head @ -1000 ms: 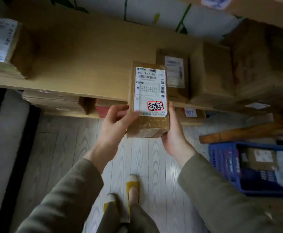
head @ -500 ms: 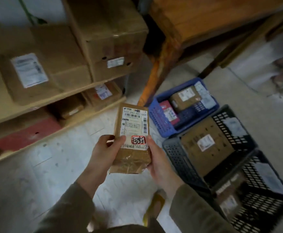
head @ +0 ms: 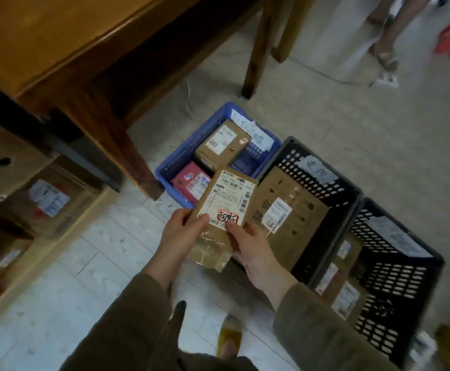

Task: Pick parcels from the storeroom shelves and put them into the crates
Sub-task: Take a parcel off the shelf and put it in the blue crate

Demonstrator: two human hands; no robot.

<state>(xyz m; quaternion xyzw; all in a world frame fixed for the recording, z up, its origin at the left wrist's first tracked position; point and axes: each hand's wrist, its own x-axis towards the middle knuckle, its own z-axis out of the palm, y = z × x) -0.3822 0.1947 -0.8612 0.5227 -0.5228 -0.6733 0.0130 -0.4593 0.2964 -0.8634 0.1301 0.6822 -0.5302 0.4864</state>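
A small brown cardboard parcel (head: 222, 210) with a white label and a red stamp is held in the air above the crates. My left hand (head: 177, 238) grips its left edge, thumb on the label. My right hand (head: 254, 250) grips its right edge from below. Beneath it on the floor stand a blue crate (head: 183, 153) holding a brown box and a red packet, a black crate (head: 333, 183) with a large flat brown box, and a second black crate (head: 405, 285) with several labelled parcels.
A wooden table (head: 84, 49) with thick legs stands over the blue crate's far side. Shelves with cardboard boxes (head: 44, 202) run along the left. Another person's legs (head: 387, 49) are at the top right. My yellow shoe (head: 229, 338) is on the pale plank floor.
I have turned right from the shelf toward the crates. The parcel stays in both hands and now hangs over the blue and black crates.
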